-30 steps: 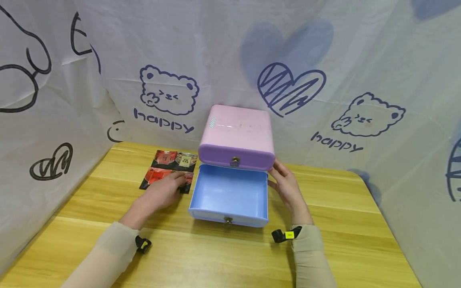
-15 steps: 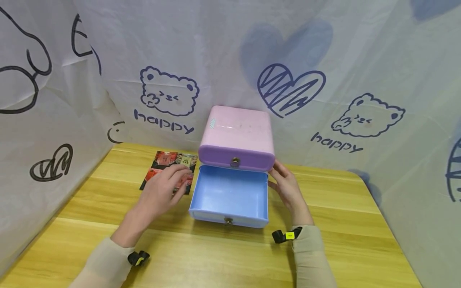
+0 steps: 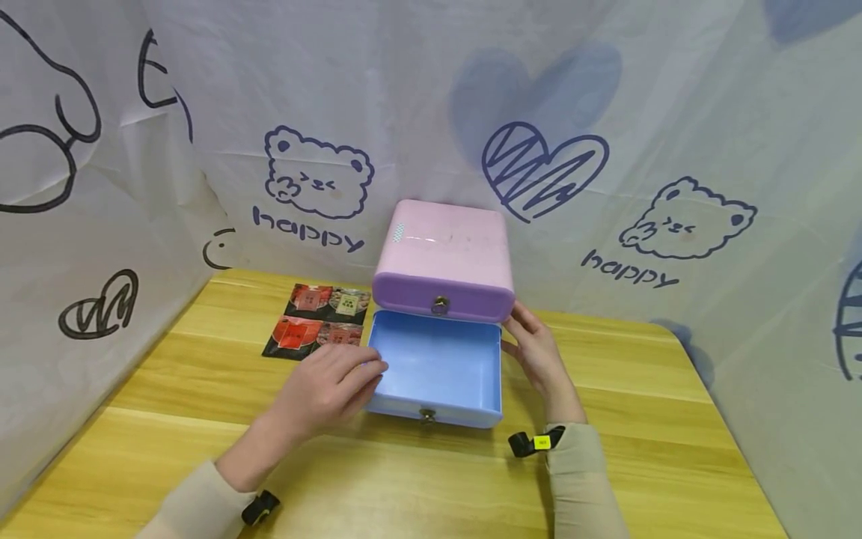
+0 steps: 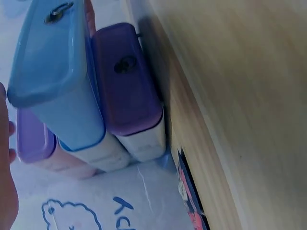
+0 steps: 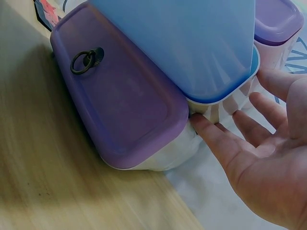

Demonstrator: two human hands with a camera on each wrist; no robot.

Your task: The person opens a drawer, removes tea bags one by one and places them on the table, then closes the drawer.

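Note:
A small chest with a pink top (image 3: 444, 232) has its purple upper drawer (image 3: 404, 292) shut and its blue drawer (image 3: 444, 363) pulled out below. A purple lower drawer (image 4: 127, 96) shows in the wrist views. The left hand (image 3: 331, 385) hovers above the blue drawer's left rim, its fingers loosely bent, with nothing seen in them. Only its edge shows in the left wrist view. Spread fingers of the right hand (image 5: 268, 163) rest against the chest's right side; nothing is gripped. Several red and black packets (image 3: 293, 334) lie left of the chest, one partly hidden by the left hand.
The chest stands near the back of the wooden table (image 3: 646, 419), close to a white cloth (image 3: 417, 97) printed with hearts and bears. Ring pulls (image 5: 86, 62) stick out from the drawer fronts.
The left hand has lifted off the packets and moved right and nearer to the blue drawer's rim. The packets, the chest and the right hand have stayed in place.

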